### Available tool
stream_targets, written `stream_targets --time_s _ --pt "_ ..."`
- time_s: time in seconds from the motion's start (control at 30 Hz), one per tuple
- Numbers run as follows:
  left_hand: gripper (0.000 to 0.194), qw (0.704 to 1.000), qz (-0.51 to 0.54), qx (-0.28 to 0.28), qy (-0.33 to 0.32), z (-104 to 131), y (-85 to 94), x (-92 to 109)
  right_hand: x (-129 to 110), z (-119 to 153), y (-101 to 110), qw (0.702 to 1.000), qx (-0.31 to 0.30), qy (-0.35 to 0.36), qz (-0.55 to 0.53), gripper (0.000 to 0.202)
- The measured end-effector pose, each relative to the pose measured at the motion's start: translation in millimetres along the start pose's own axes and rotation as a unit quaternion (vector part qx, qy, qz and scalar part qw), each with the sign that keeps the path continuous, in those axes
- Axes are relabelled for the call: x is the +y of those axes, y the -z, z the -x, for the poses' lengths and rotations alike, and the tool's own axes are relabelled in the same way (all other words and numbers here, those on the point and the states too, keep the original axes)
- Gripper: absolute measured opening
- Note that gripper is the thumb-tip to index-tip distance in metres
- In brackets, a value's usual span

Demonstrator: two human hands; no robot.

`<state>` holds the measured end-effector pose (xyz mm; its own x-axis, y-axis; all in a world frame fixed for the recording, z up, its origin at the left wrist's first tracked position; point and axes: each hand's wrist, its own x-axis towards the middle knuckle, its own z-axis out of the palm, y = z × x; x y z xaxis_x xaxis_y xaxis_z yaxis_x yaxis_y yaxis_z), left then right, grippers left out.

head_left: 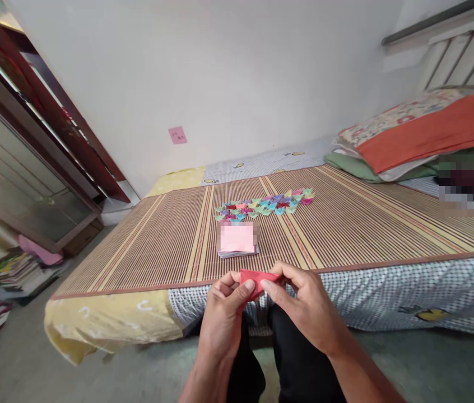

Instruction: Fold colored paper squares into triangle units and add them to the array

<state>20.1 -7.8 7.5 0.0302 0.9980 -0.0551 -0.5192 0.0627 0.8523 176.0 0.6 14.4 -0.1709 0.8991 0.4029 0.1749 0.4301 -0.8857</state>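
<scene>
A small piece of folded red paper point(257, 277) is held between both hands, above the near edge of the bed mat. My left hand point(226, 305) pinches its left side, thumb on top. On the right side, my right hand point(306, 299) grips the paper between thumb and fingers. Just beyond the hands lies a stack of paper squares point(237, 240) with a pink sheet on top. Behind that stack, several small folded paper pieces point(266, 206) in many colours stand in rows on the striped mat point(157, 240).
Pillows and folded bedding point(422, 131) lie at the back right of the bed. A pink note point(177, 135) is on the wall. Piled books or magazines point(14, 268) sit at the far left, beside a cabinet point(31, 173).
</scene>
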Motion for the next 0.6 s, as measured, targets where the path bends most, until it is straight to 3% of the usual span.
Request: stream_targets --time_s 0.23,0.47,0.6 --pt "0.018 0.997 0.012 -0.069 0.038 -3 2.9 3 2 2 6 0.999 -0.036 0.028 0.015 0.034" --pt "0.024 0.999 -0.014 -0.043 0.023 -7 -3.6 3 9 4 18 0.999 0.016 0.037 0.033 0.033" --pt "0.024 0.998 -0.045 -0.026 -0.021 -6 -4.3 3 9 3 24 0.999 0.048 0.020 0.010 0.033"
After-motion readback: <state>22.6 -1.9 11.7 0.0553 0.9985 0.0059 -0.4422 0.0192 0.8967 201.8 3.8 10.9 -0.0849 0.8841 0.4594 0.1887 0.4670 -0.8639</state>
